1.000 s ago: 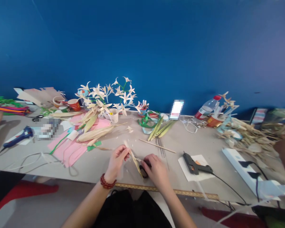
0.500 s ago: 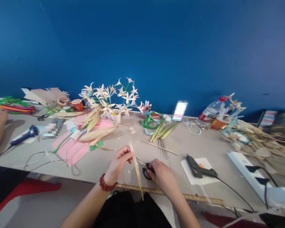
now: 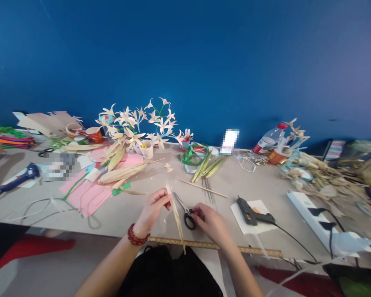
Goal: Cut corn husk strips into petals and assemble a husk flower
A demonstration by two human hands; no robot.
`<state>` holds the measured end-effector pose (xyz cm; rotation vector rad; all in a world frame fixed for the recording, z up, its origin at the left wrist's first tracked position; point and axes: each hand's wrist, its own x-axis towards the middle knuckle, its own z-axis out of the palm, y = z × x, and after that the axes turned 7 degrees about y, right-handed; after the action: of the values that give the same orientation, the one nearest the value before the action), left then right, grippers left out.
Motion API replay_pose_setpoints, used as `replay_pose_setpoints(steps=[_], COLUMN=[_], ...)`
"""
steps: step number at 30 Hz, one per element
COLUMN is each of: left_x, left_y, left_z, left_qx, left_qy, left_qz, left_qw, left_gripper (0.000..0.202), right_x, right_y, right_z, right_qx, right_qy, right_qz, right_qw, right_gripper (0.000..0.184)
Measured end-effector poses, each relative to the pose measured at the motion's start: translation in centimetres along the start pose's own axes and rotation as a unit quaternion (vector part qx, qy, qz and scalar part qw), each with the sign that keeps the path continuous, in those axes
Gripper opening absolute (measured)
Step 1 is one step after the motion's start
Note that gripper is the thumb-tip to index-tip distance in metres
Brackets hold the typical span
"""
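My left hand (image 3: 153, 208), with a red bead bracelet on the wrist, pinches a long pale corn-husk strip (image 3: 176, 216) near its top. The strip hangs down past the table's front edge. My right hand (image 3: 208, 220) grips the black handles of a pair of scissors (image 3: 185, 212). The scissor blades are open and point up-left toward the strip, close beside it. Both hands are over the front part of the grey table (image 3: 136, 206).
A black glue gun (image 3: 253, 213) lies on white paper to the right. A white power strip (image 3: 315, 214), dried husks (image 3: 324, 177), husk flowers (image 3: 142, 123), green leaves (image 3: 205, 165), thin sticks (image 3: 204, 188) and pink paper (image 3: 86, 194) lie around. Other people's hands show at both edges.
The husk strip went from lying between my hands to hanging upright from my left fingers. The scissors came out from under my right hand and their blades opened toward the strip.
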<state>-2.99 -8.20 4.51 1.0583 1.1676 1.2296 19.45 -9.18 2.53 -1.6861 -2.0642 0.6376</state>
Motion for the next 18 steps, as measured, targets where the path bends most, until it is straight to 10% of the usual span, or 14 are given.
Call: replay_pose_setpoints(steps=[12,18], left_x=[-0.3,-0.5], left_y=[-0.5,-0.8], left_z=[-0.5,-0.7], left_qx=[0.007,0.021], left_qy=[0.005,0.022], left_qz=[0.002,0.007], left_qw=[1.000,1.000], left_gripper=[0.026,0.027], right_x=[-0.1,-0.3], right_y=[-1.3,-0.1], right_z=[-0.2,-0.2], right_qx=[-0.190,-0.034], right_qy=[-0.026,-0.017], right_qz=[-0.042,0.005], right_qw=[0.980,0.999], right_gripper=[0.007,0.004])
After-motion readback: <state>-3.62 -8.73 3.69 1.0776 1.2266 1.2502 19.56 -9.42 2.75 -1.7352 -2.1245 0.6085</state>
